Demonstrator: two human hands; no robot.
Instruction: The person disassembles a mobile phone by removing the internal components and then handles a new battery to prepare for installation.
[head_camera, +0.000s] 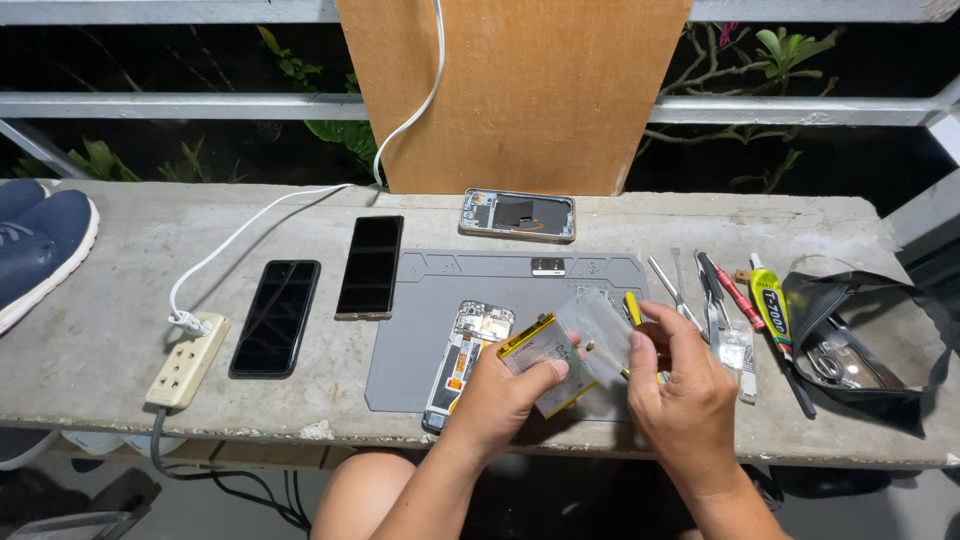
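Phone's already gutted here — the opened phone body with bare circuit boards (465, 360) lies on the grey rubber work mat (440, 290), at its front-left part. Just right of that body, the left hand (500, 400) is clamped on a flat silver battery with a yellow edge (545, 365), lifted off the mat. The right hand (680, 395) pinches a clear plastic film (600, 325) at the battery's top corner. Looks like the battery isn't seated in the body yet. A separate back cover panel (518, 215) sits behind the mat, two dark phones (325, 295) left of it, small hand tools and a glue tube (725, 295) to the right.
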